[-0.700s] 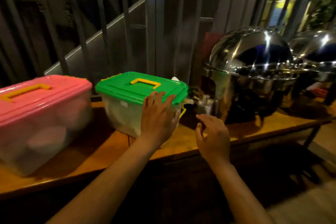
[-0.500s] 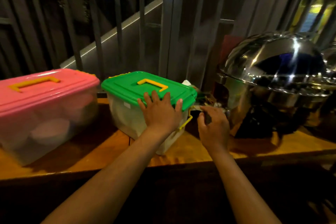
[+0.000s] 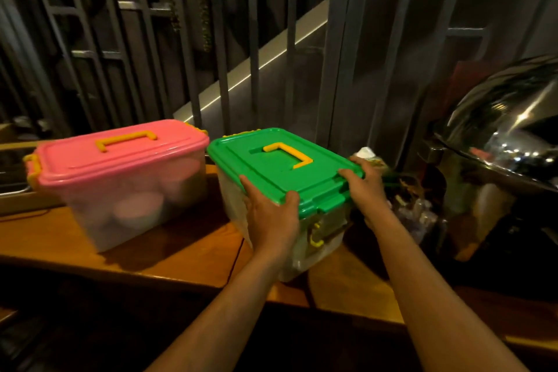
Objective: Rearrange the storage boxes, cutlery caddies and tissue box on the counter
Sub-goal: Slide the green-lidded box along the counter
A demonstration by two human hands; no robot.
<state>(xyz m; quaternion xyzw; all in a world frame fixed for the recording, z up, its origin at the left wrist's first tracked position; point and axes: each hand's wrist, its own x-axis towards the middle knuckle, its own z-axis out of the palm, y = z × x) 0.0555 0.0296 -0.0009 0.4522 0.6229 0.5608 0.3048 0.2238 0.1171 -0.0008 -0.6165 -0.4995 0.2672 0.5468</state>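
We're over the long orange-brown wooden counter [image 3: 187, 254] now, running nine to three o'clock across the view; at three o'clock sits the big domed polished-steel chafing dish [image 3: 501, 157], gleaming in the dim light; at nine o'clock stands the clear plastic storage box with the pink lid and yellow handle [image 3: 126, 178], pale rounded shapes showing through its wall; just beside it, dead centre, the clear plastic storage box with the green lid and yellow handle [image 3: 283, 172], corner turned toward us, the two lids almost meeting; our left hand [image 3: 271, 217] clamps the near long side, thumb hooked over the lid's rim, fingers wrapped down the wall; our right hand [image 3: 367, 190] grips the short end at two o'clock, fingertips curled onto the lid edge; behind that hand, a white-topped packet [image 3: 367, 154], too dim to identify.
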